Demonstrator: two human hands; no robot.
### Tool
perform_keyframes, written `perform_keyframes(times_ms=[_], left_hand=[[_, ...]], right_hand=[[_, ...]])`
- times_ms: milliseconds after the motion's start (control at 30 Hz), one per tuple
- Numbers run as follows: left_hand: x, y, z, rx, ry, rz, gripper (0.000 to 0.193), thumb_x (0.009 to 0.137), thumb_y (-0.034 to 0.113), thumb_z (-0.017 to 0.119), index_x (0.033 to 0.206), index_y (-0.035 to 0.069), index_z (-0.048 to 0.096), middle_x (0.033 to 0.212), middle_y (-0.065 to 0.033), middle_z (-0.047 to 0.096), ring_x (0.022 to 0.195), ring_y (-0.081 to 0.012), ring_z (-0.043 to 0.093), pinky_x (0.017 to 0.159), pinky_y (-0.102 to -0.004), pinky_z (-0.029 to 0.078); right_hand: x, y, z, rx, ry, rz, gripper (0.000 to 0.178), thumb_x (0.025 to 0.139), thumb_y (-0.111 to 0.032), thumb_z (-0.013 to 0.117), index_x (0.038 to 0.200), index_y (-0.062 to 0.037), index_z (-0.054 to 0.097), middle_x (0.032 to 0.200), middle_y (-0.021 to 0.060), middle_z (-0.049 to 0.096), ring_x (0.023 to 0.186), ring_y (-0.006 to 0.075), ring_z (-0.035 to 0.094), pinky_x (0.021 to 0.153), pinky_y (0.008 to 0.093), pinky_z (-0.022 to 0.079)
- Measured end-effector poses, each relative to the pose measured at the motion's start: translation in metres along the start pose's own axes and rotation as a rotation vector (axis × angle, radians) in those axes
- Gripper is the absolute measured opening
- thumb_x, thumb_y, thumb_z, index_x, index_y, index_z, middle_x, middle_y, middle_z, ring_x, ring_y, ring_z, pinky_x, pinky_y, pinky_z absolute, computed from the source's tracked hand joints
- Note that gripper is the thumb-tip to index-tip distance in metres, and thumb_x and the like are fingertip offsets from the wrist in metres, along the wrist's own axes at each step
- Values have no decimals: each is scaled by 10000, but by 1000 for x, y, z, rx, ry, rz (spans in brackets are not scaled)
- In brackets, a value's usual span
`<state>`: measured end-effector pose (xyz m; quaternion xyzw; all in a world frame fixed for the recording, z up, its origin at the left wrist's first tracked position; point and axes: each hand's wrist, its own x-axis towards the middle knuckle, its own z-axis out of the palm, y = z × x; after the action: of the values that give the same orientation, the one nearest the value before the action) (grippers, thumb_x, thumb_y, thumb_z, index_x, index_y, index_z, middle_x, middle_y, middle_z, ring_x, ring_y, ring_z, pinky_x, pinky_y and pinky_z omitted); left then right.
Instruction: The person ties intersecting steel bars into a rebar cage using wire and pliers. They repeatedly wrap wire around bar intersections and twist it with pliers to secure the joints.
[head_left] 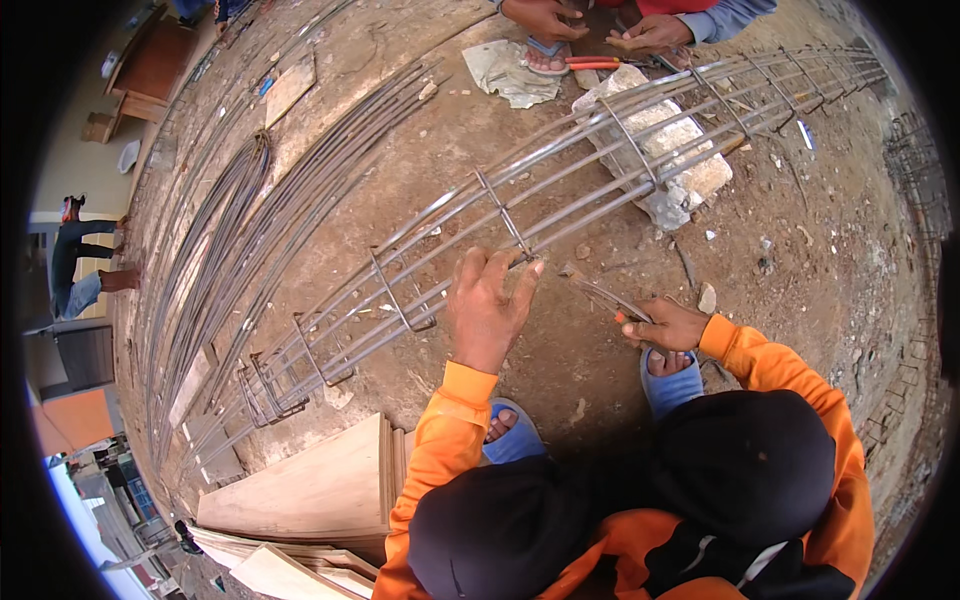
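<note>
A long rebar cage (560,215) of steel bars and square stirrups runs slantwise before me. My left hand (490,305) is at its near bars, thumb and fingers closed around the corner of a middle stirrup (500,205). Whether tie wire is between the fingertips is too small to tell. In my right hand (668,325) are pincers (607,295) with an orange grip, gripped by the handles. Their jaws point toward the left hand and stay apart from the cage.
A concrete block (670,150) supports the cage. Opposite me squats a person, bare hands (650,33) above red-handled pincers (594,62). Loose rebar (250,210) lies left, plywood sheets (310,480) near left. Another person (80,260) stands at far left.
</note>
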<state>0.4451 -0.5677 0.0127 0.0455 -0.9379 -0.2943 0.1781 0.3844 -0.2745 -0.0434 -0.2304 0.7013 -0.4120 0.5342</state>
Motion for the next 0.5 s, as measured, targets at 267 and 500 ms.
perform_keyframes(times_ms=[267,500], left_hand=[[-2,1,18,77,87,2,312,823,303,817,997,64,717,1027,-176,633,993,-382,603,901,-488,485],[-3,-8,33,277,201,207,294,798,251,817,948,58,653,954,-140,581,887,-342,577,802,-450,478]], right_hand=[[-13,21,36,243,172,-53,381,1041,-349,574,1193,0,549,773,23,566,698,126,546,631,318,477],[-9,-9,35,99,314,-75,413,998,-352,635,1191,3,548,807,68,583,745,168,582,702,350,496]])
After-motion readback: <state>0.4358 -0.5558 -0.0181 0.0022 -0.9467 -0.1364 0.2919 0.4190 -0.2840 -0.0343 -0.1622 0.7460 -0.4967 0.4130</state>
